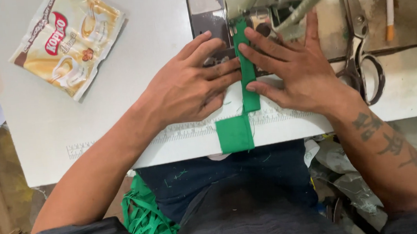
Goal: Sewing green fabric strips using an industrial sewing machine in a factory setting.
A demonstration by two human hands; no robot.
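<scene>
Both forearms reach forward from the lower corners and angle inward, so the hands lie close together, palms down. The left hand [189,84] lies flat with its fingers [215,68] spread and pointing up and to the right, the fingertips nearly meeting the other hand. The right hand [295,70] is also flat, its fingers [257,41] splayed toward the upper left, the thumb stretched low and leftward. The right forearm carries dark tattoo marks. Both wrists are straight, neither hand curled in a grasp.
</scene>
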